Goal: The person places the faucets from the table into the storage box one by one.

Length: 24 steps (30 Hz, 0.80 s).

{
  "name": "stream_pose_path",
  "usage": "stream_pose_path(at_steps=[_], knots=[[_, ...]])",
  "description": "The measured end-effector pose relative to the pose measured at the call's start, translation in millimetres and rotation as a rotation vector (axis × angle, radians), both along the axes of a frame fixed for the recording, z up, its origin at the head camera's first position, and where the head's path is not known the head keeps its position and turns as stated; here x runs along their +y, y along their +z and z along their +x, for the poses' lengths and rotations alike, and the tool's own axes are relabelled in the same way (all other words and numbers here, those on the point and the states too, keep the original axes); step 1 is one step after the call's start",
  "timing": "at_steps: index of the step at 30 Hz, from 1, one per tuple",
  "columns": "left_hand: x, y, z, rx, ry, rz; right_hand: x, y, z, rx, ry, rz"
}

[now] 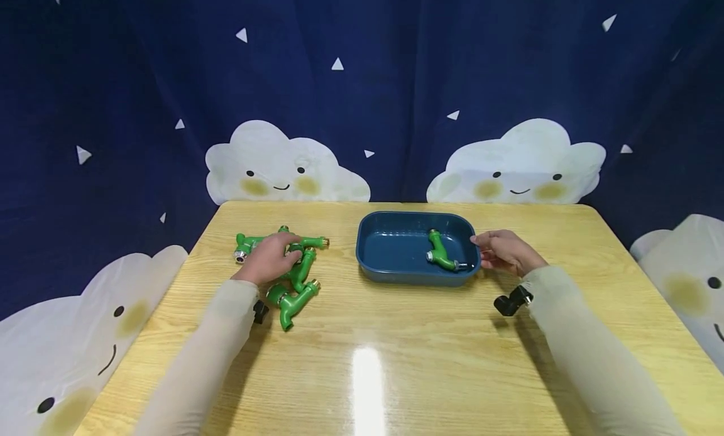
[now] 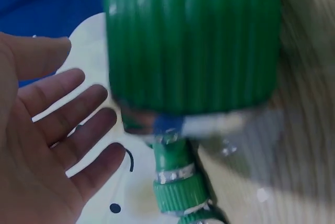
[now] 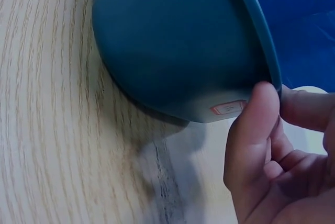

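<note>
A dark blue curtain (image 1: 396, 78) scattered with small white triangles hangs behind a pale wood-grained table (image 1: 441, 360), with smiling white cloud shapes (image 1: 283, 163) along the far edge and at the sides. A person in light sleeves (image 1: 198, 360) reaches across from the near side.

Toward the far edge stands a deep blue basin (image 1: 387, 250), rectangular with rounded corners and a glossy inside. At its right end, the person's right hand (image 1: 503, 250) pinches the rim between thumb and finger. The left hand (image 1: 271, 257) is over a cluster of green taps (image 1: 300, 276) on the table, left of the basin, its fingers loosely extended and apart beside a ribbed green knob (image 2: 191, 46).

The taps are bright green with brass-coloured threaded ends and silvery fittings, and lie at odd angles, some partly hidden by the hand. The nearest tap (image 1: 291, 304) shows a round knob, a bent spout and a brass-coloured end angled up and right. A single tap (image 1: 439, 252) lies in the right part of the basin, its brass-coloured end toward the far wall. A small red-bordered label (image 3: 229, 108) marks the basin's outside.
</note>
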<state>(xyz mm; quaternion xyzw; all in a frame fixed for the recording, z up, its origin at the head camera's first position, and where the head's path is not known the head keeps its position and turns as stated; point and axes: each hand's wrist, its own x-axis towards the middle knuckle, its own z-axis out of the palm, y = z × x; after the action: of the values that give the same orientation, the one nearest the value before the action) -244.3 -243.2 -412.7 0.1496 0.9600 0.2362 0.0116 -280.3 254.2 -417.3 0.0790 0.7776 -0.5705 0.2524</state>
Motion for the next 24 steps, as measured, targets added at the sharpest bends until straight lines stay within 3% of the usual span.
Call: stream_pose_path(at_steps=[4,8,17,24], knots=[[3.9,-5.1,-5.9,0.006,0.043,-0.037,-1.1,-0.6,1.1,0.020,0.020,0.015],[8.0,-2.1,-12.5,0.011,0.076,-0.082,-3.1,2.3,0.1,0.040,0.019,0.037],[27.1,9.8,-26.8,-0.094,0.170,-0.212,-1.1,5.1,-0.2,0.018,-0.001,-0.001],[40.2,5.9,-37.8,-0.208,0.217,-0.331,-0.2,3.4,2.8,0.015,0.004,0.007]])
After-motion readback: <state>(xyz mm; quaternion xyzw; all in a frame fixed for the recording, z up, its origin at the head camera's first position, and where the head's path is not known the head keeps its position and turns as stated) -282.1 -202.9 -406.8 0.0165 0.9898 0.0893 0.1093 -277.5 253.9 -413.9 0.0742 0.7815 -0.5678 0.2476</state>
